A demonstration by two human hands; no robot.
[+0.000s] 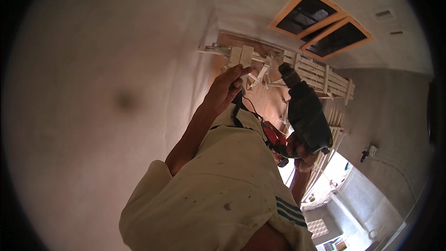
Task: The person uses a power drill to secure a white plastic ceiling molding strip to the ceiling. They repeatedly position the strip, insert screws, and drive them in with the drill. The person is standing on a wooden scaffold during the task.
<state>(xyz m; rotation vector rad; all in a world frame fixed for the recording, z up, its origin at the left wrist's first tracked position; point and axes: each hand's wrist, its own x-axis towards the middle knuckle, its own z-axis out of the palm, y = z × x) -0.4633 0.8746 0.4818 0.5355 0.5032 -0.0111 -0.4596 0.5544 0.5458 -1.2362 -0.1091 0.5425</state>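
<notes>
Drill point(309, 116) tilts in right hand point(302, 153), left hand point(225, 88) half-curled.

I watch through the left of two wide fisheye cameras worn side by side on the person's head. It looks down past the chest, so the shirt point(209, 181) looms large along my lower edge. The left grip point(227, 86) and the right grip point(302, 153), with a drill point(306, 116), sit farther out. My view sweeps from the plain wall point(93, 125) on the left to wooden slats point(320, 76) and windows point(337, 39) in the background, straight lines bending toward its dark round rim.
</notes>
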